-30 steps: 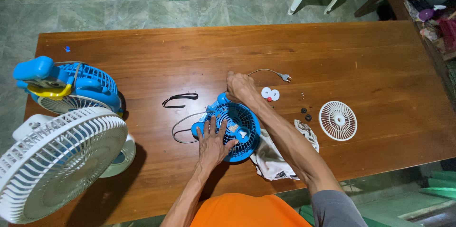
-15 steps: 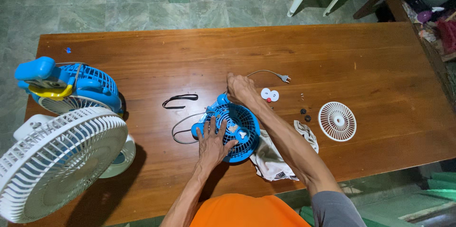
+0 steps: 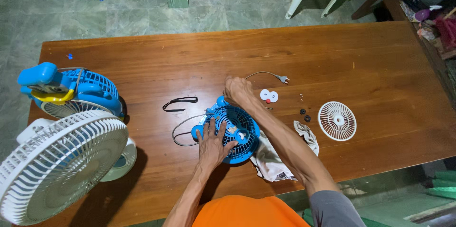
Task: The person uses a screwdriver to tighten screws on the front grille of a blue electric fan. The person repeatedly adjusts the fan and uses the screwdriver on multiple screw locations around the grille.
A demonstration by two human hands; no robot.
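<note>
The little blue fan (image 3: 232, 131) is half apart (white grill (image 3: 337, 121) off beside it), left hand (image 3: 212, 142) flat on it, right hand (image 3: 239, 91) gripping its top.

A single head-worn camera is looking steeply down from above the person's chest onto a wooden table (image 3: 332, 51). It is facing forward across the table toward a tiled floor (image 3: 133, 13) at the top. The view is sitting close over both forearms, with the left hand (image 3: 212, 142) and right hand (image 3: 239, 91) near centre. No second view is sharing the scene.
</note>
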